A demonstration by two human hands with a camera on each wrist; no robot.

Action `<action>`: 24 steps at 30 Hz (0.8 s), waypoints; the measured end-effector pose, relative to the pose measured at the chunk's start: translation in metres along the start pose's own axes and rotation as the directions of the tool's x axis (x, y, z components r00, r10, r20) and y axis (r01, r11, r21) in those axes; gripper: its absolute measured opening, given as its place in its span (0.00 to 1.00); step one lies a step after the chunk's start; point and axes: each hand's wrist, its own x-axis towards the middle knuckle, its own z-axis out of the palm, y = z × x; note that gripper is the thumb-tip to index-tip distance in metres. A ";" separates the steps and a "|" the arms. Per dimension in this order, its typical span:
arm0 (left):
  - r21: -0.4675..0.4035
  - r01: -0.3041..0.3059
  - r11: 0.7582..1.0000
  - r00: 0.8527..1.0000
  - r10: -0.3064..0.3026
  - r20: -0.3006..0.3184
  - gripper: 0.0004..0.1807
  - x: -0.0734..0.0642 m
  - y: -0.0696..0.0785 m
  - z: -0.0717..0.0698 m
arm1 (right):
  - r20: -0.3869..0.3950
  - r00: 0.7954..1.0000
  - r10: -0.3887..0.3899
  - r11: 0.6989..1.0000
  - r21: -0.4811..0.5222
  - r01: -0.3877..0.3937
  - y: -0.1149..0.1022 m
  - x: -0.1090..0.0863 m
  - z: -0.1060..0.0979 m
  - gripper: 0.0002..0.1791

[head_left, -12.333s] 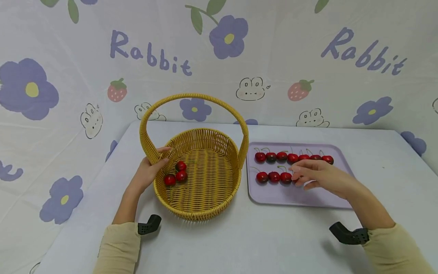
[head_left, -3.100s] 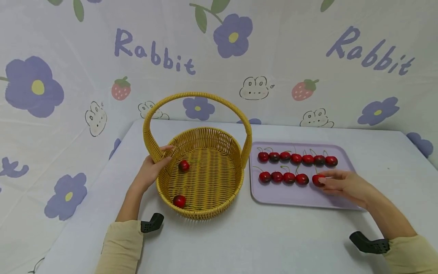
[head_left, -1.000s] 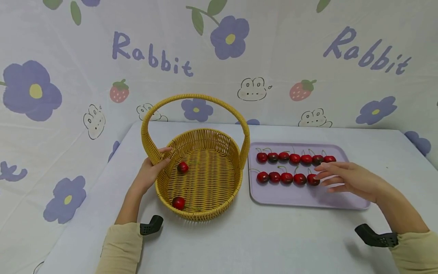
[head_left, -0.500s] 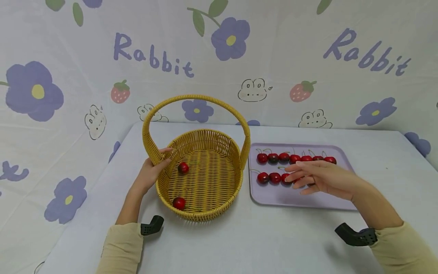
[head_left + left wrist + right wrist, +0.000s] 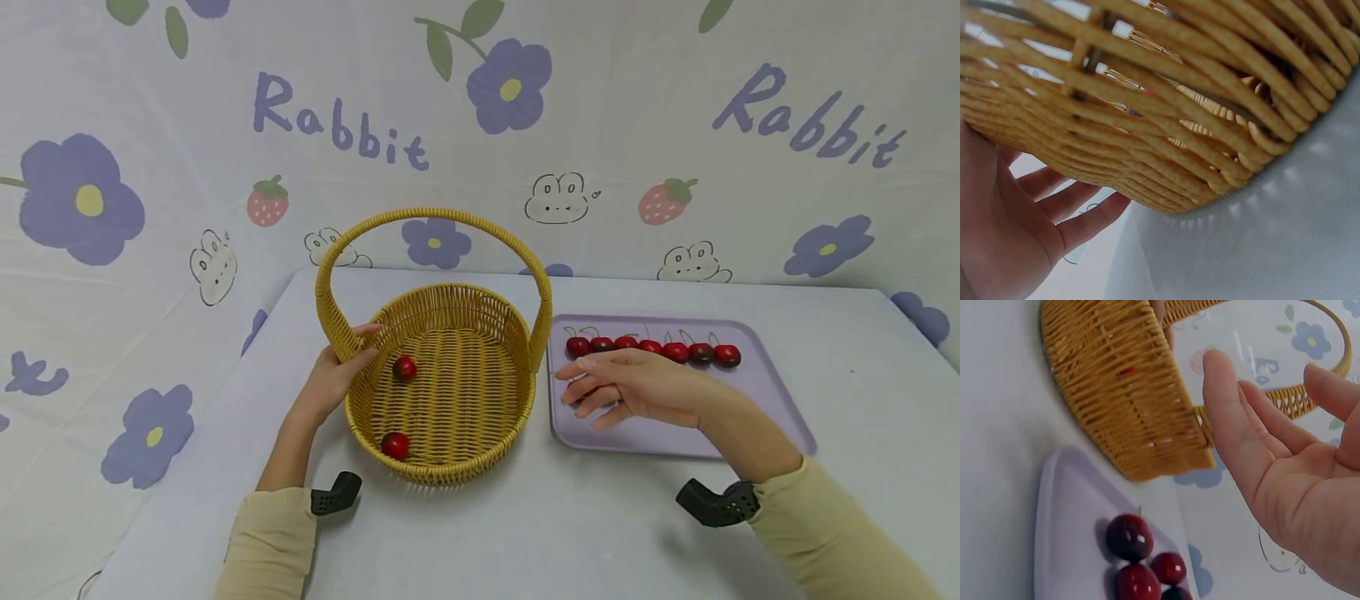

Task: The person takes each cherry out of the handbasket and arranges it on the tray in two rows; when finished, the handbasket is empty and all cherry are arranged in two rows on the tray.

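A yellow wicker basket (image 5: 442,475) with a tall hoop handle stands left of centre. Two red cherries (image 5: 404,367) lie inside it. My left hand (image 5: 330,379) holds the basket's left rim beside the handle's foot, thumb over the edge; the left wrist view shows its fingers against the woven wall. My right hand (image 5: 637,383) hovers over the lilac tray (image 5: 772,408), fingers loosely spread and holding nothing. Along the tray's back runs a row of several stemmed cherries (image 5: 727,356). The front row is mostly hidden under the hand; the right wrist view shows its end cherry (image 5: 1129,537).
Basket and tray stand side by side on a white-covered table (image 5: 525,533), a narrow gap between them. The basket handle (image 5: 435,215) arches high above the rim. A printed cloth (image 5: 600,125) hangs behind.
About three seconds ago my right hand pinched a cherry at the front row's right end. It let go there, then moved left across the tray toward the basket. My left hand stayed put.
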 end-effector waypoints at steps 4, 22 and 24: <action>-0.002 -0.003 1.000 1.000 0.003 0.000 0.23 0.001 0.001 0.000 | 0.010 1.000 -0.008 1.000 0.004 0.008 -0.004 0.010 0.011 0.23; 0.003 0.009 1.000 1.000 -0.009 -0.003 0.23 0.000 0.001 -0.001 | 0.025 0.999 0.044 0.999 -0.033 -0.043 -0.017 0.062 0.052 0.25; 0.003 0.009 1.000 1.000 -0.009 -0.003 0.23 0.000 0.001 0.000 | 0.011 0.998 0.057 0.998 -0.039 -0.056 -0.019 0.066 0.055 0.26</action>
